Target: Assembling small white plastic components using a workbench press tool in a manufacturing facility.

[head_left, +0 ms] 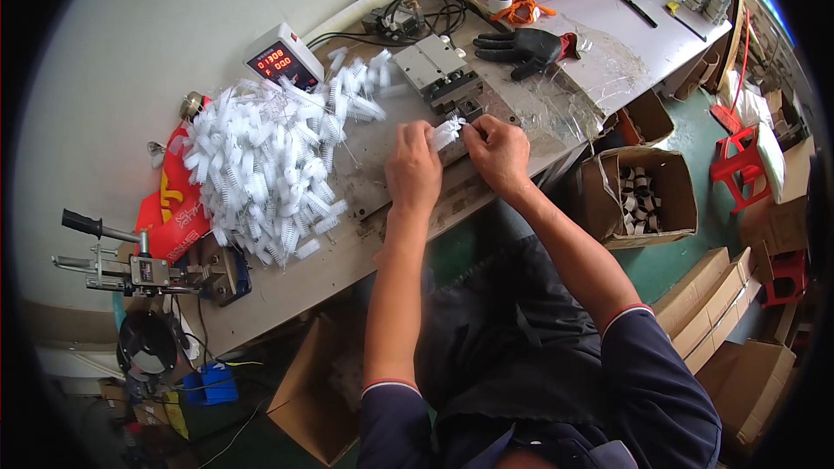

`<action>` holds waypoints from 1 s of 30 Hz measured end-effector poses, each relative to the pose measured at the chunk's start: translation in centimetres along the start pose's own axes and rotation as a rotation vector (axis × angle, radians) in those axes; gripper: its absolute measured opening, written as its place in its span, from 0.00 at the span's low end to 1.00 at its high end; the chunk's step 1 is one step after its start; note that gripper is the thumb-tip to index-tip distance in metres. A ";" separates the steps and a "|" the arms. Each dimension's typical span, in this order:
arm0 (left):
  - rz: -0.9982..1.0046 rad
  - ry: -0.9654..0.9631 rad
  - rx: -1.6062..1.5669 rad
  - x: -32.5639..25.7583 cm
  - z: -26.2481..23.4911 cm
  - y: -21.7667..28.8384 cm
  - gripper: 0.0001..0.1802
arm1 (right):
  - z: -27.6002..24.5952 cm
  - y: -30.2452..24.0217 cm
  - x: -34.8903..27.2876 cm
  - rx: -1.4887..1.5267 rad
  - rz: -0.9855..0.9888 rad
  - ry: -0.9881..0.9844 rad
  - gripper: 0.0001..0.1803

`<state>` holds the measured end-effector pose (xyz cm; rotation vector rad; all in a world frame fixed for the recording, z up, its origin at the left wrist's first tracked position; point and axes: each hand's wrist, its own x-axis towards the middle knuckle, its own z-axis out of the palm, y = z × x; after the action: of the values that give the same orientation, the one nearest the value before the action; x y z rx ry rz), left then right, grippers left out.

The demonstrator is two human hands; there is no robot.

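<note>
Between my two hands is a small white bristle brush, held in front of a metal machine block on the bench. My left hand is closed round one side of it, knuckles up. The fingers of my right hand pinch at its other end; the exact grip is partly hidden. To the left of my hands lies a big heap of similar white brushes, some with thin wire stems showing.
A counter box with a red display stands behind the heap. A black glove lies beyond my right hand. At the left edge is a hand-lever clamp. Cardboard boxes and a red stool stand on the floor at right.
</note>
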<state>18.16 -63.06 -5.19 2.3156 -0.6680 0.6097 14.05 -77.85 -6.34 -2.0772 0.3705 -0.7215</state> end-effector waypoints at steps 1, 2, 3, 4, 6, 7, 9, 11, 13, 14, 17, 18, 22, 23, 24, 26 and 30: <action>-0.054 0.008 -0.017 0.0 0.0 0.0 0.09 | -0.1 -0.1 0.0 0.009 0.010 -0.011 0.12; -0.109 0.017 -0.035 -0.1 0.1 0.0 0.09 | -0.1 -0.2 0.0 0.017 0.021 -0.022 0.12; -0.102 0.018 -0.035 -0.2 0.1 -0.1 0.09 | -0.2 -0.1 0.0 0.020 0.019 -0.016 0.12; -0.074 0.001 0.009 -0.3 0.1 -0.3 0.09 | -0.2 -0.1 -0.1 0.023 0.016 -0.017 0.13; -0.039 -0.015 0.055 -0.5 0.1 -0.4 0.09 | -0.1 0.0 0.0 0.030 0.012 -0.011 0.13; -0.015 -0.020 0.084 -0.6 0.1 -0.5 0.10 | -0.1 0.0 0.0 0.022 0.013 -0.013 0.13; 0.016 -0.023 0.117 -0.7 0.2 -0.5 0.10 | -0.1 0.0 0.0 0.020 0.012 -0.008 0.13; -0.057 -0.039 0.123 -0.7 0.3 -0.5 0.10 | 0.0 0.1 0.0 0.003 0.009 0.013 0.13; -0.072 -0.006 0.138 -1.0 0.3 -0.6 0.11 | -0.2 0.2 0.0 0.057 0.040 0.009 0.13; -0.095 0.022 0.149 -1.2 0.3 -0.8 0.12 | -0.2 0.2 0.0 0.106 0.074 -0.001 0.12; -0.068 0.104 0.096 -1.8 -0.3 -1.0 0.12 | -0.4 0.6 0.2 0.338 0.112 -0.037 0.11; -0.065 0.106 0.103 -2.1 -0.5 -1.0 0.12 | -0.6 0.6 0.2 0.345 0.110 -0.037 0.11; -0.138 0.176 -0.020 -3.3 -1.1 -0.3 0.09 | -1.1 0.9 0.1 0.574 0.093 -0.174 0.15; -0.186 0.198 -0.053 -3.6 -1.2 0.0 0.08 | -1.2 1.1 0.1 0.610 0.083 -0.207 0.16; -0.185 0.201 -0.045 -3.8 -1.2 0.0 0.08 | -1.4 0.8 0.1 0.617 0.081 -0.210 0.16; -0.225 0.195 -0.147 -4.3 -1.1 -0.1 0.06 | -1.9 0.5 0.1 0.738 0.099 -0.314 0.17; -0.261 0.124 -0.291 -4.3 -1.3 1.6 0.06 | -3.2 1.1 0.7 0.869 0.159 -0.400 0.15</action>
<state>13.59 -62.01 -6.05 2.0306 -0.3606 0.4938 12.67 -80.91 -5.60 -1.2934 -0.0214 -0.2686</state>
